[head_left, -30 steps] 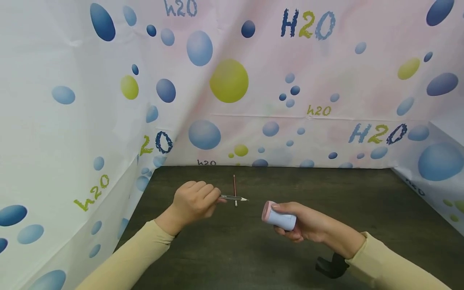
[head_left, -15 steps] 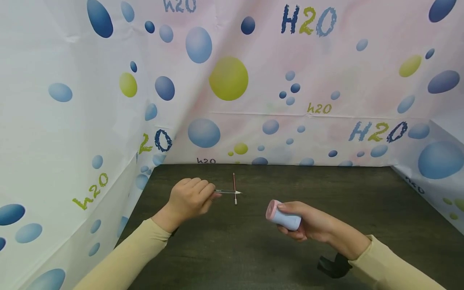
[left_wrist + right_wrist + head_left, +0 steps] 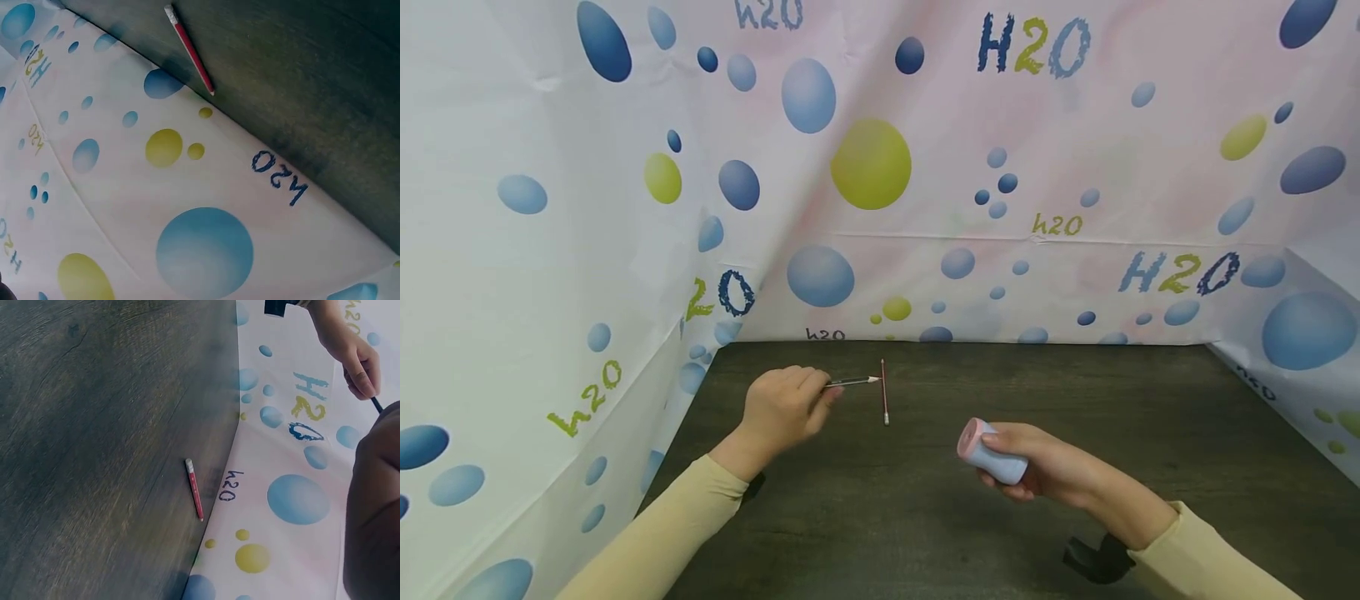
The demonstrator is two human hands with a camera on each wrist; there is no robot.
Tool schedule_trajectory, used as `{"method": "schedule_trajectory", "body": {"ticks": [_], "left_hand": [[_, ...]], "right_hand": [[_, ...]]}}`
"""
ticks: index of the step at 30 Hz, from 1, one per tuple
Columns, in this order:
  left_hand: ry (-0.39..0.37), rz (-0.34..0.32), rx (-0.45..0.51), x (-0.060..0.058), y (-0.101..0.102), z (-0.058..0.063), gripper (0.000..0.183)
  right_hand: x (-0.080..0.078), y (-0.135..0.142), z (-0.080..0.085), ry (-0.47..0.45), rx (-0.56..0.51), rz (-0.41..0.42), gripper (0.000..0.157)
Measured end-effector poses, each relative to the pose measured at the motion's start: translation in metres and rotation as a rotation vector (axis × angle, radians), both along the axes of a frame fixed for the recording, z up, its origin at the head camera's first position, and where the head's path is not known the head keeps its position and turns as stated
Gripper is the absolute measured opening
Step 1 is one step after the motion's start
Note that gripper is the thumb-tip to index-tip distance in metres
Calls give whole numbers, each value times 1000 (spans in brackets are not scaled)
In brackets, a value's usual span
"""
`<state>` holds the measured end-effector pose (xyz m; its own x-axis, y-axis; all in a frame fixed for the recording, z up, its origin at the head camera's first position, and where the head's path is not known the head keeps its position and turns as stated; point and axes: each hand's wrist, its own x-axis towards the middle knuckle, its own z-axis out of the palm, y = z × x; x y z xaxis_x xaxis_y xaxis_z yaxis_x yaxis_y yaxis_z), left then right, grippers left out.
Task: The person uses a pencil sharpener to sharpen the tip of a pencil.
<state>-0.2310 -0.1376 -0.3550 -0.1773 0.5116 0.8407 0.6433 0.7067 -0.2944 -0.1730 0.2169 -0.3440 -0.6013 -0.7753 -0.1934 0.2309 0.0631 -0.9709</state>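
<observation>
In the head view my left hand (image 3: 786, 407) grips a dark pencil (image 3: 853, 382) above the table, its sharpened pale tip pointing right. My right hand (image 3: 1052, 462) holds a light blue pencil sharpener (image 3: 1000, 457) between thumb and fingers, its pink end tilted up toward the left. Pencil and sharpener are apart. Beyond them a red pencil (image 3: 884, 393) with a white end lies on the table; the left wrist view also has this red pencil (image 3: 192, 53). The right wrist view catches my left hand (image 3: 353, 356) at the upper right; the sharpener is out of sight there.
The dark wooden table (image 3: 880, 517) meets a white backdrop (image 3: 925, 283) printed with bubbles and H2O lettering at the back and sides. A black strap (image 3: 1099, 560) hangs by the right wrist.
My left hand has drawn the dark pencil left and slightly up, away from the sharpener. My right hand has shifted slightly right with the sharpener. The red pencil stays put.
</observation>
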Motion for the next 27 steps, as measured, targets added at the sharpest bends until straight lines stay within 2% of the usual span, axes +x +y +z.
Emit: {"method": "schedule_trajectory", "body": {"ticks": [6, 11, 13, 15, 19, 23, 27], "left_hand": [[-105, 74, 35, -4, -2, -8, 53], [-229, 111, 93, -8, -2, -13, 56], [-295, 120, 121, -10, -1, -14, 49], [-397, 126, 161, -10, 1, -15, 37], [-702, 117, 301, -12, 5, -14, 14], [-1014, 70, 481, -17, 9, -12, 20], [-1238, 49, 602, -24, 13, -10, 31]], "right_hand": [[2, 6, -3, -12, -7, -9, 28], [3, 9, -5, -24, 7, -25, 28], [3, 10, -5, -25, 8, -27, 28], [3, 11, -5, -26, 5, -26, 28], [3, 12, -5, -27, 2, -24, 28], [3, 12, -6, -29, -2, -26, 28], [3, 13, -6, -31, -12, -26, 28]]}}
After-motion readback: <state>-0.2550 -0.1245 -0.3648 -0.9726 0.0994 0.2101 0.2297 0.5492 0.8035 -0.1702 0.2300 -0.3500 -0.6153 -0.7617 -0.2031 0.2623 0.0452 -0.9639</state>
